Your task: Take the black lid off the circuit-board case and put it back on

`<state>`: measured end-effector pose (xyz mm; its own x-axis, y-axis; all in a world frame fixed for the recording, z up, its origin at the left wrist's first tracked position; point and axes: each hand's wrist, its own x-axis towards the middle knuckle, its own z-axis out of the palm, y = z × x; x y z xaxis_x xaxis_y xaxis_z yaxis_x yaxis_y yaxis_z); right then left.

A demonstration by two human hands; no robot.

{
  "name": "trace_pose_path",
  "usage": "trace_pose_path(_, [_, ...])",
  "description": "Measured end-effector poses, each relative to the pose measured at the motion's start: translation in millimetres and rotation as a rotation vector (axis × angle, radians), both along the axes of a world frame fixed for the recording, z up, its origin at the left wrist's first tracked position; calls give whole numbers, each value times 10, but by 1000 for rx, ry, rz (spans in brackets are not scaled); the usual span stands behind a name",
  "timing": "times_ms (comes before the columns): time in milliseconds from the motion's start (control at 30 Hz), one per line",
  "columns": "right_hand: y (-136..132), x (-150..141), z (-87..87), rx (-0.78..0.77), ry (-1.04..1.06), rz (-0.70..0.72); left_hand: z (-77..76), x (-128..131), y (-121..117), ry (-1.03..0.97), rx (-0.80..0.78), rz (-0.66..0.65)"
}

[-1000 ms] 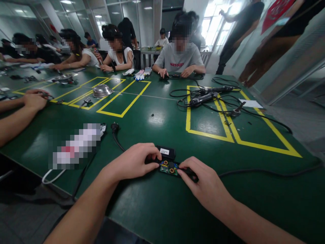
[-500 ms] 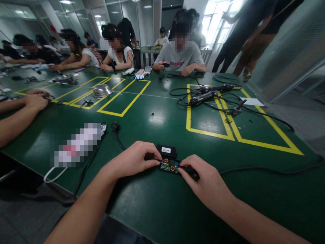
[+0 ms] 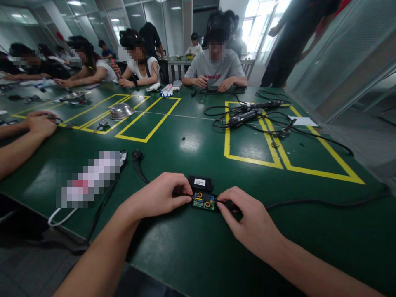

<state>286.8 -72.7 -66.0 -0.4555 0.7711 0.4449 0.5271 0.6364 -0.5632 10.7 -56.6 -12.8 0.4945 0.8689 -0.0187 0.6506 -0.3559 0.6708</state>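
Observation:
A small green circuit board point(image 3: 204, 201) with copper-wound coils and coloured wires sits in a dark casing on the green table. My left hand point(image 3: 168, 190) is closed at its left end, thumb and forefinger pinching the black plug cable point(image 3: 140, 172) where blue wires enter. At the opposite end, my right hand point(image 3: 246, 208) pinches the other black cable point(image 3: 321, 201), which runs off to the right. Just behind the board, touching or nearly so, lies a black casing cover point(image 3: 201, 183) with a white label. Parts of both cables are hidden under my fingers.
A black plug point(image 3: 137, 155) and a blurred-out pale object point(image 3: 93, 175) lie left. Corded black tools point(image 3: 246, 117) rest beyond on the right, near yellow tape. A metal bowl point(image 3: 121, 110) stands further back. Another person's hands point(image 3: 41, 123) work at left; a person sits opposite.
The view has shifted slightly, moving the table things a little left. My left fingertips have drawn back slightly from the board. Opposite, the person's dark item has turned more upright.

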Motion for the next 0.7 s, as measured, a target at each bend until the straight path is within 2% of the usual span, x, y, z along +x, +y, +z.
trace_pose_path(233, [15,18,-14,-53,41,34,-14,-40,13,-34,-30,-3])
trace_pose_path(400, [32,20,-31,32,4,24,-93,-78,54,-39,-36,-33])
trace_pose_path(567, [10,2,-19,119,-91,-51,-86,-60,57,18,112,-75])
trace_pose_path(700, [4,-12,-36,135,-69,-67,-113,8,69,16,288,19])
